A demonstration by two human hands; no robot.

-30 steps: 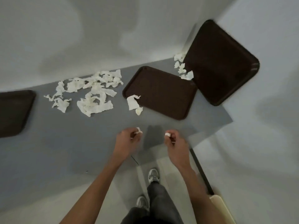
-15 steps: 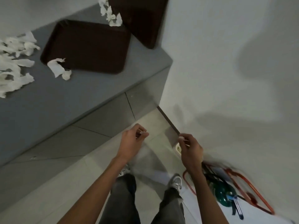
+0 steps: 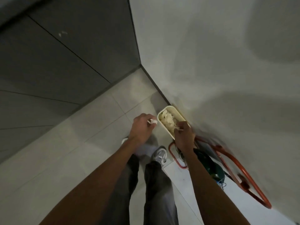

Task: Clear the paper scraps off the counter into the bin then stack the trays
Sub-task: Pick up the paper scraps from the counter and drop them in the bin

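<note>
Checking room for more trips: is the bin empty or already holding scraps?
Not empty: pale paper scraps lie inside the bin, below its rim.

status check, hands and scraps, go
Left hand pinches a scrap beside the bin. Right hand pinches another scrap over the bin. Bin holds scraps; nothing in the way.

Bin (image 3: 176, 111) on floor (image 3: 97, 135) against wall (image 3: 211, 62), scrap pile (image 3: 168, 121) in bin; right hand (image 3: 184, 135) over bin's near end pinching small scrap (image 3: 177, 127), left hand (image 3: 141, 127) just left of bin pinching second scrap (image 3: 153, 121); tube frame (image 3: 235, 161) nearer than bin along wall, shoe (image 3: 159, 154) near-left of bin, cabinet (image 3: 65, 62) far left
</note>
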